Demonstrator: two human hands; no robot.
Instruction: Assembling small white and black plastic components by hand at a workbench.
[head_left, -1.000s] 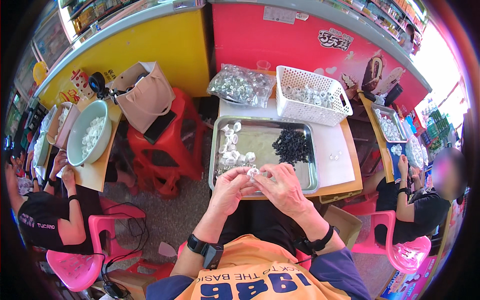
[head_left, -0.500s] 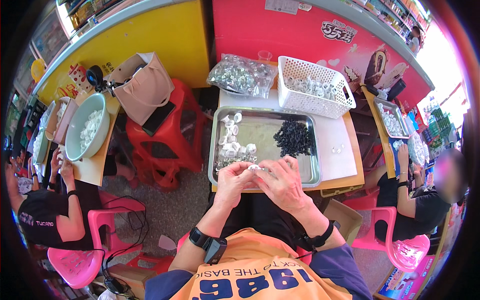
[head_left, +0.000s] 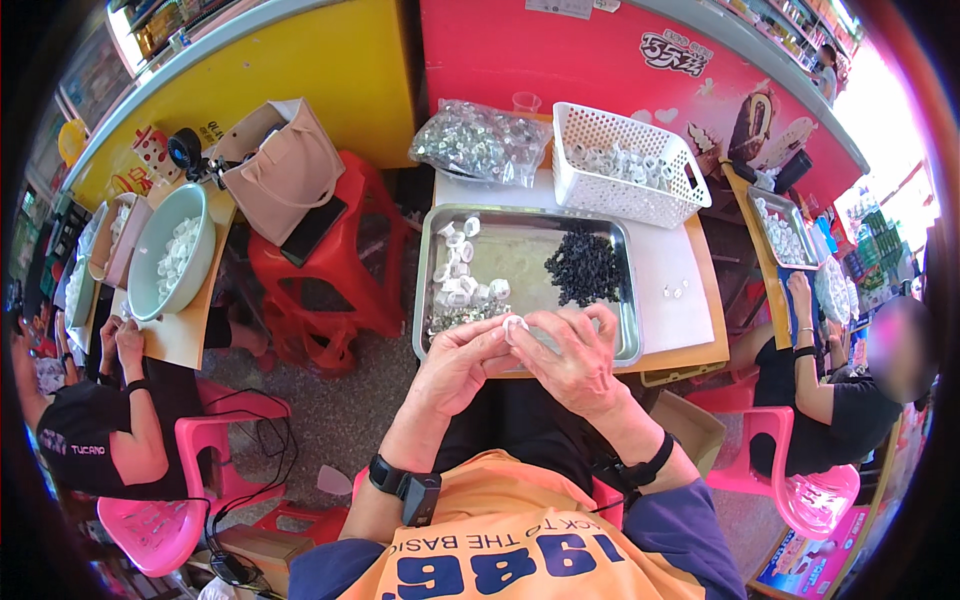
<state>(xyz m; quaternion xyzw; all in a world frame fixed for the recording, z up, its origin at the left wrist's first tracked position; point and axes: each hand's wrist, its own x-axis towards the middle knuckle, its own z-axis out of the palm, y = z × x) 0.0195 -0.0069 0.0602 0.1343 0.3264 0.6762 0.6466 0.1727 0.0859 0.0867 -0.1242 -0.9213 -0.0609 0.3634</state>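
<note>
Over the front edge of a metal tray (head_left: 520, 216), my left hand (head_left: 455, 365) and my right hand (head_left: 575, 360) meet around a small white round plastic part (head_left: 514, 326). Fingertips of both hands pinch it. Its finer details are too small to make out. Left of centre in the tray lie white plastic parts (head_left: 463, 288) of the same look, with a heap of small metallic pieces (head_left: 450, 318) at the near left corner, partly behind my left hand. A pile of small black pieces (head_left: 588, 268) fills the tray's right side.
Behind the tray are a clear bag of metallic parts (head_left: 478, 145) and a white perforated basket (head_left: 630, 205) of white parts. A few small pieces (head_left: 676, 290) lie on the white sheet at right. Co-workers sit either side; a red stool (head_left: 330, 270) with a bag stands left.
Both hands have shifted slightly, and the white part between them has turned, its pale rounded side now showing. The right fingers are more bent. The whole view has tilted a little.
</note>
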